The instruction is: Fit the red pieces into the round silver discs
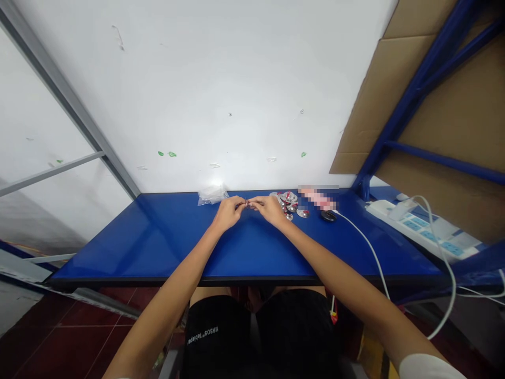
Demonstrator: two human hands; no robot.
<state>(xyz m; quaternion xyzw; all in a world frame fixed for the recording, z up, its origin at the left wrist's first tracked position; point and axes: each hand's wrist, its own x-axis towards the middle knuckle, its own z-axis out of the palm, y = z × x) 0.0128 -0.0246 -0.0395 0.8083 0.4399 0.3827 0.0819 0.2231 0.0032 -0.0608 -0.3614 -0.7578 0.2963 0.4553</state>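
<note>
My left hand (229,211) and my right hand (271,209) meet above the middle of the blue table. Thumb and fingertips of each are pinched on a small, thin metal piece (246,203), seen nearly edge-on. The fingers cover most of it, so its exact kind is unclear. Just right of my right hand lies a pile of round silver discs (289,197) with red parts, some overlapping. A crumpled clear plastic bag (213,194) lies beyond my left hand, against the wall.
A black oval object (328,216) and a blurred pink item (317,198) lie right of the pile. A white cable (369,242) runs over the table (158,231) edge. A white power strip (424,229) sits at far right, beside a blue metal frame (394,126).
</note>
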